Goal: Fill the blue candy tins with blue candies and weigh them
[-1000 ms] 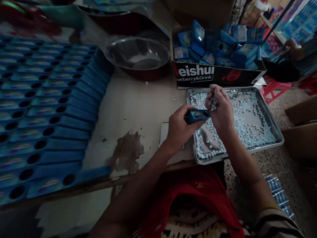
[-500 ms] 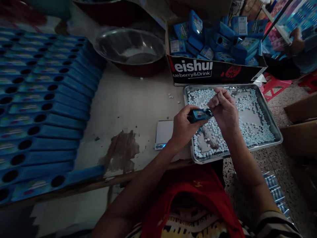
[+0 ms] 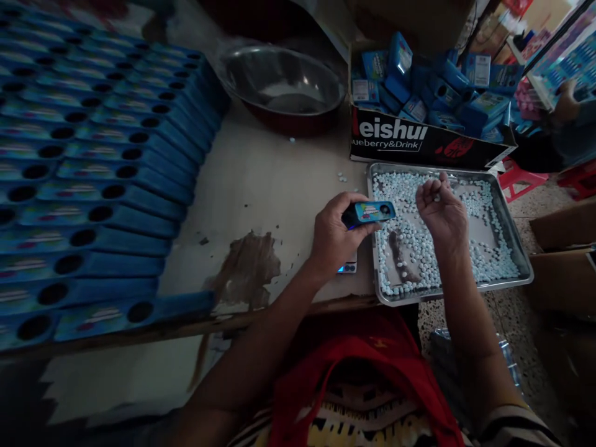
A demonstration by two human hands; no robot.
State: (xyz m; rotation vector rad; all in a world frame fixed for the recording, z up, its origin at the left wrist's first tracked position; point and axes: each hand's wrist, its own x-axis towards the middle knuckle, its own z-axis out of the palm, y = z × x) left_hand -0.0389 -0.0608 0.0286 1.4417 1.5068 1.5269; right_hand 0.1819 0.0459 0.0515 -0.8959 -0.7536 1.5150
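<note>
My left hand [image 3: 336, 233] is wrapped round a small blue box [image 3: 372, 212], which has a dark round hole at its right end. The box is over the left edge of a metal tray [image 3: 376, 273] and partly above a small scale [image 3: 349, 266]. Over the tray, my right hand [image 3: 443, 214] is palm up with curled fingers, and at least one small pale tablet shows at them. Many pale blue tablets [image 3: 479, 264] lie spread in the tray. The two hands are apart.
Rows of blue boxes [image 3: 112, 248] fill the table's left side. A metal bowl [image 3: 288, 84] stands at the back, beside a carton [image 3: 395, 139] heaped with blue boxes. Several loose tablets lie on the table [image 3: 261, 186]. Another person's hand [image 3: 567, 102] shows at the far right.
My right hand has moved away from the box to the right, and its palm has turned up. The box's hole now shows clearly. The whole view has shifted a little.
</note>
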